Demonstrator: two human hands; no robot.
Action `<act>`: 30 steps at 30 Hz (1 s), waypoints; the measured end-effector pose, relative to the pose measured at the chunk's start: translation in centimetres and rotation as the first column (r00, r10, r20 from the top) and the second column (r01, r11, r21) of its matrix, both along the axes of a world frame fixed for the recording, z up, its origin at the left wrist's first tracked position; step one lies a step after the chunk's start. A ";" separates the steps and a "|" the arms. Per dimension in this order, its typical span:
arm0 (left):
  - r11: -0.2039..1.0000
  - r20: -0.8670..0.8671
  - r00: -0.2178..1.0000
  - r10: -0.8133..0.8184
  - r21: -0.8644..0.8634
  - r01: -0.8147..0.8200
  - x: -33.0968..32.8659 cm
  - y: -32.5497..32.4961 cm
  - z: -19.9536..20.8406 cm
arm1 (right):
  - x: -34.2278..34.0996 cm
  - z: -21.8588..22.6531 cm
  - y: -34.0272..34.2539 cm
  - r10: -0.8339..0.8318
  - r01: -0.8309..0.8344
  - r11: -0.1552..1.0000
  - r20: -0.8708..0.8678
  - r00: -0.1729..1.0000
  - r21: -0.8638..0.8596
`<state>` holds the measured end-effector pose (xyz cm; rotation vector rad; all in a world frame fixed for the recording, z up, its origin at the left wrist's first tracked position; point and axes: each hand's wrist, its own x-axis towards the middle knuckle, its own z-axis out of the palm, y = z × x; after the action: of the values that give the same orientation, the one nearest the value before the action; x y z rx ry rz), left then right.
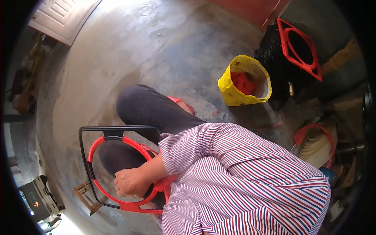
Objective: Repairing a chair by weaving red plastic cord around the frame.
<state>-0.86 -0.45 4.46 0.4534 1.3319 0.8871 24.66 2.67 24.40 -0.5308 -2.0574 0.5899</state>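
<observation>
My right hand (132,182) is closed, its fingers curled downward inside a ring of a flat frame; what it grips, if anything, is hidden. The black square frame (118,128) rests across my lap and knees. Red strip material (135,145) is wrapped round much of its inner ring, while short stretches of the ring and the upper and left outer bars show black. Along the bottom edge the bar is red too. Red material (166,182) bunches below my right wrist. My left hand does not show; the striped sleeve and shirt cover that side.
A yellow bag (226,87) holding red material (243,83) stands on the concrete floor. Beyond it, a red-covered frame (287,47) leans on a black heap (269,47). A small wooden stool (83,199) sits left. Coiled pale strip (316,144) and clutter lie right.
</observation>
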 end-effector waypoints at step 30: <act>0.878 -0.039 0.878 0.478 0.007 -0.478 -5.0 -9.9 -5.0 | -0.4 4.6 -1.5 0.136 -0.091 0.981 0.271 0.953 -0.169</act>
<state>-5.89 -10.40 -0.56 0.1335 1.5115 1.2891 24.28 1.15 29.00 -0.6189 -2.3362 0.7853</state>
